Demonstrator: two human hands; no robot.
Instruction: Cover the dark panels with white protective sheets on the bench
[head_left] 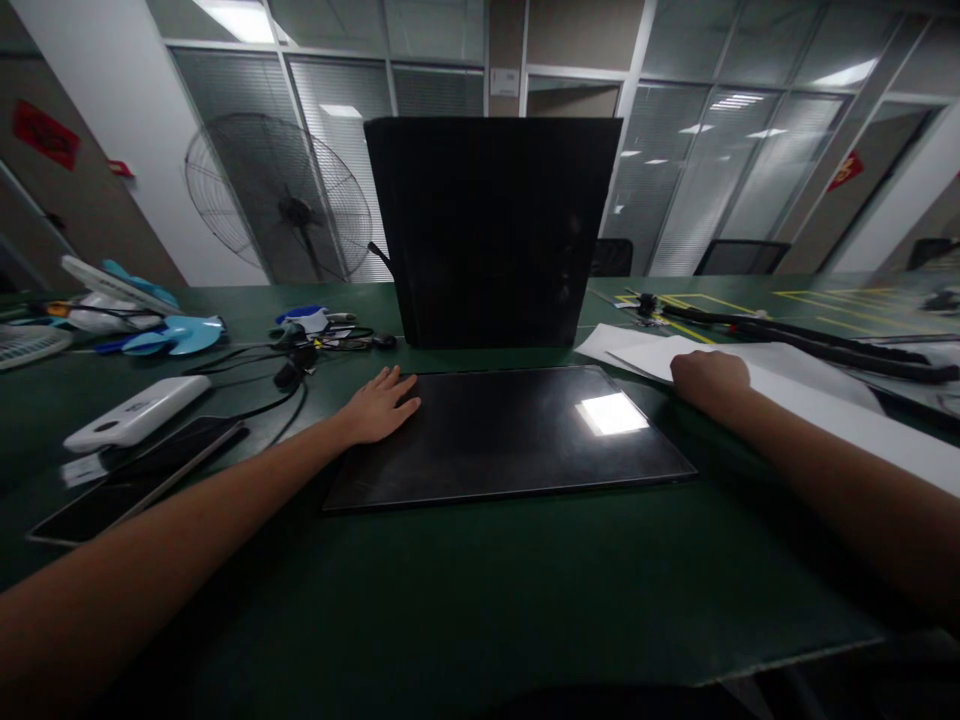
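Note:
A flat glossy black panel [510, 440] lies on the green table [465, 600] in front of me, with a ceiling light mirrored on it. My left hand [382, 405] rests flat on the panel's far left corner, fingers stretched out and apart. My right hand [709, 380] sits on white sheets of paper [810, 395] just right of the panel, its fingers curled under so that only the knuckles show. An upright stack of black panels [491, 230] stands right behind the flat one.
On the left lie a white power bank [135, 412], a dark phone [135, 480], black cables [277, 375] and blue-and-white parts [157, 325]. A big floor fan [281, 200] stands behind. Black strips [825, 345] lie at the far right. The table's front edge runs lower right.

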